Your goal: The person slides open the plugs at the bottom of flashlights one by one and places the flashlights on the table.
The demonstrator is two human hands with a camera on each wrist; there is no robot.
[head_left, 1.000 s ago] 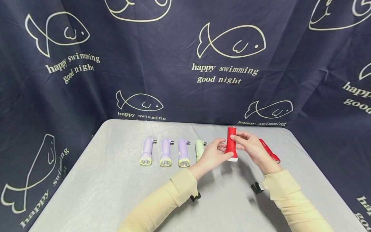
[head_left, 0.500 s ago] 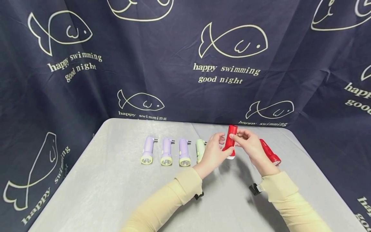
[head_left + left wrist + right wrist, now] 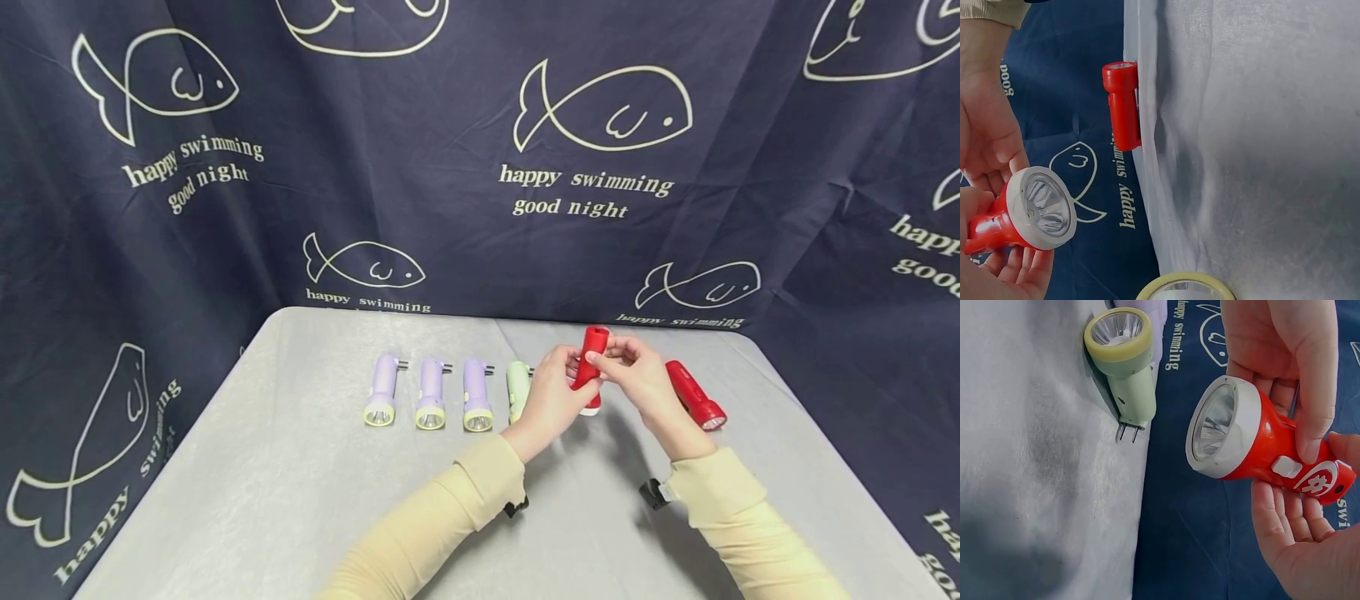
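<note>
Both hands hold a red flashlight (image 3: 595,348) with a white rim, over the back right of the table. In the head view its tail points up and its lens end points down. The left hand (image 3: 549,398) grips the lower part, its thumb lying near the white switch (image 3: 1286,466) in the right wrist view. The right hand (image 3: 637,375) pinches the tail end between thumb and fingers. The lens (image 3: 1049,205) faces the left wrist camera. Beside the left hand lies a pale green flashlight (image 3: 517,386), partly hidden by that hand.
To the left, purple flashlights (image 3: 430,392) with yellow rims lie in a row, plug prongs toward the right. Another red flashlight (image 3: 693,396) lies slanted, right of the right hand. A dark fish-print curtain (image 3: 465,167) hangs behind the grey-covered table (image 3: 300,500).
The held red flashlight has shifted slightly left and its tail has tipped toward the head camera, so the end now shows. The right hand has moved a little left with it.
</note>
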